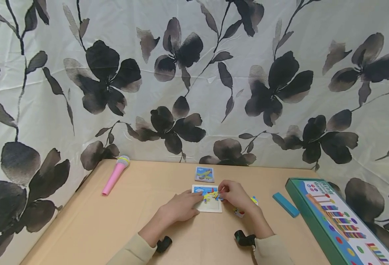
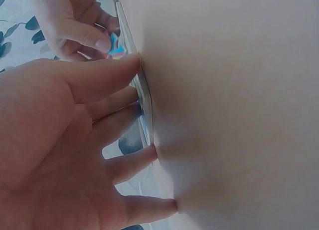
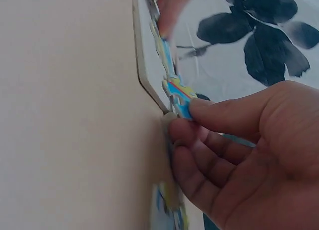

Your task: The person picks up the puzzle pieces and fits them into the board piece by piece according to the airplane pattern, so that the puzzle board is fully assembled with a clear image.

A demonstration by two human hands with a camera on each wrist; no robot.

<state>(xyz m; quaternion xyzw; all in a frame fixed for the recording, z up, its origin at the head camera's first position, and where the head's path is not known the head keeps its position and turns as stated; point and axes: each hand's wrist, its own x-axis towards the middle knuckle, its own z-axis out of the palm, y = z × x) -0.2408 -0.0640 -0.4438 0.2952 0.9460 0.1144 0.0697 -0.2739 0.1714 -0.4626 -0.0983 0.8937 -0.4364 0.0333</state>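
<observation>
A white-framed picture puzzle board [image 1: 211, 209] lies flat on the table, its blue and yellow picture partly covered by the hands. At the board's left side rests my left hand [image 1: 182, 207]; its fingers are spread and fairly straight, and the thumb [image 2: 107, 80] touches the near edge. My right hand [image 1: 235, 195] pinches a blue and yellow puzzle piece [image 3: 180, 95] between thumb and fingers over the board's right side. Beside the right wrist lie loose puzzle pieces [image 1: 239, 212], partly hidden by the arm. Behind the board is a small picture card [image 1: 204, 174] showing a yellow plane.
A pink toy microphone [image 1: 115, 176] lies at the back left of the wooden table [image 1: 121, 228]. To the right are a blue bar [image 1: 285, 204] and a large green-edged box [image 1: 340, 221]. A flowered cloth [image 1: 224, 92] hangs behind the table.
</observation>
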